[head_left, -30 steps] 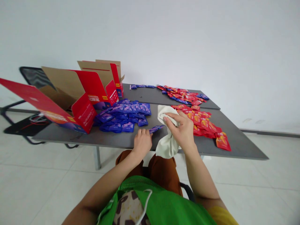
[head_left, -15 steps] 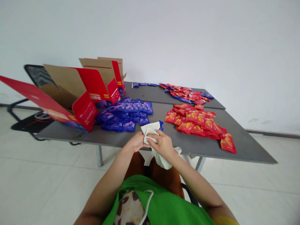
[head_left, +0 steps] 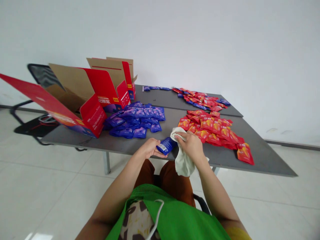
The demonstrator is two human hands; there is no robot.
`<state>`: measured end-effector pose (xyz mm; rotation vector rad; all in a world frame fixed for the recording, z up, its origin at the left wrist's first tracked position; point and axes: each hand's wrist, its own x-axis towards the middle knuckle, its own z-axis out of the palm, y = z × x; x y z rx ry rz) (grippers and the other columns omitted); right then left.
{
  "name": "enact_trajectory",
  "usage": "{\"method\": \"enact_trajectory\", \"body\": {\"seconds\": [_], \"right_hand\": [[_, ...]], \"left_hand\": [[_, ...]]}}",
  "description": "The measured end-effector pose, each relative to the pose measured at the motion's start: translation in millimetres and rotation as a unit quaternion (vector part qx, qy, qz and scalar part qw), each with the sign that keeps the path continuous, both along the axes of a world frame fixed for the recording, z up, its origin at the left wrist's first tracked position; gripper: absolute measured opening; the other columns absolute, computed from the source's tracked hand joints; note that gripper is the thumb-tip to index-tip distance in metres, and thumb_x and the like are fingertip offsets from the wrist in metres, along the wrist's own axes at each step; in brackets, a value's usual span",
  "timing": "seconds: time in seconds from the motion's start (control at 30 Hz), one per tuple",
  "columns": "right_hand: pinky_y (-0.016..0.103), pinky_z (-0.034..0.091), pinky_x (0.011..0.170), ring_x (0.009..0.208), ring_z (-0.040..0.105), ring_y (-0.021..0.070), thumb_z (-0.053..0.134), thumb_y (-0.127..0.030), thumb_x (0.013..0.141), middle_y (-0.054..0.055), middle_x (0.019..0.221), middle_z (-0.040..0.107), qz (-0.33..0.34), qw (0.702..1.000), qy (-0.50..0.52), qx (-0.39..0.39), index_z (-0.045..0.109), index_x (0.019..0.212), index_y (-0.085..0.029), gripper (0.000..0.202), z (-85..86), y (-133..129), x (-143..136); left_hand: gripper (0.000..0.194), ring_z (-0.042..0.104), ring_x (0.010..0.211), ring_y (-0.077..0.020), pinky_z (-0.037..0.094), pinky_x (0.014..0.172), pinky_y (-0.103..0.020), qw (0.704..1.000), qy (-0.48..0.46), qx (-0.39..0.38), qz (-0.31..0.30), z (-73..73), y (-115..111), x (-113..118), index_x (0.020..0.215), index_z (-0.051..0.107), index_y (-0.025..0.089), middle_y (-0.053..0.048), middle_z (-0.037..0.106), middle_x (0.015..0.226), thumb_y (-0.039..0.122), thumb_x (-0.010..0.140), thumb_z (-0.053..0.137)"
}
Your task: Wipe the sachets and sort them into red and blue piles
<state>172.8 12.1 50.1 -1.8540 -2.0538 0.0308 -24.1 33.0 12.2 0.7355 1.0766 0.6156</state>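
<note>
A blue pouch [head_left: 166, 146] with a white barcode label is held by its left end in my left hand [head_left: 150, 148], just over the table's near edge. My right hand [head_left: 191, 146] is closed on a pale cloth [head_left: 184, 162], which hangs down below the fingers. The cloth's upper part is beside the pouch's right end; whether they touch, I cannot tell. Beyond my left hand lies a pile of blue pouches [head_left: 140, 116]. A heap of red pouches [head_left: 215, 128] spreads out past my right hand.
Open red cardboard boxes [head_left: 93, 116] stand along the left side of the grey table [head_left: 262, 156]. At the back is a mixed heap of red and blue packets [head_left: 200, 99], with a row of blue packets [head_left: 156, 88] beside it. A black chair [head_left: 30, 128] stands at left.
My right hand has moved right with the cloth, away from my left hand. The blue pouch, mostly covered by the cloth before, now shows its barcode side.
</note>
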Motion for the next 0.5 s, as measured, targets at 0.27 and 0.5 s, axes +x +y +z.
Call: {"method": "enact_trajectory", "body": {"seconds": [0.27,0.5], "right_hand": [[0.022,0.043,0.077,0.088,0.063,0.0148,0.047,-0.049,0.093,0.002,0.102,0.065,0.157,0.986,0.042,-0.023,0.067,0.116,-0.036,0.033,-12.1,-27,-33],[0.025,0.044,0.072,0.086,0.064,0.0189,0.041,-0.055,0.093,0.006,0.104,0.065,0.030,0.996,-0.037,-0.079,0.065,0.118,-0.034,0.041,-32.2,4,-34]], "left_hand": [[0.022,0.070,0.062,-0.0212,0.059,0.066,-0.040,0.999,-0.012,0.035,0.022,1.5,-7,2,0.093,0.064,0.007,-0.013,0.071,0.071,0.008,0.081,0.045],[0.013,0.071,0.066,-0.0256,0.058,0.071,-0.046,0.998,-0.054,0.012,0.037,-0.4,-14,-5,0.088,0.060,0.006,-0.017,0.070,0.070,0.012,0.087,0.048]]}}
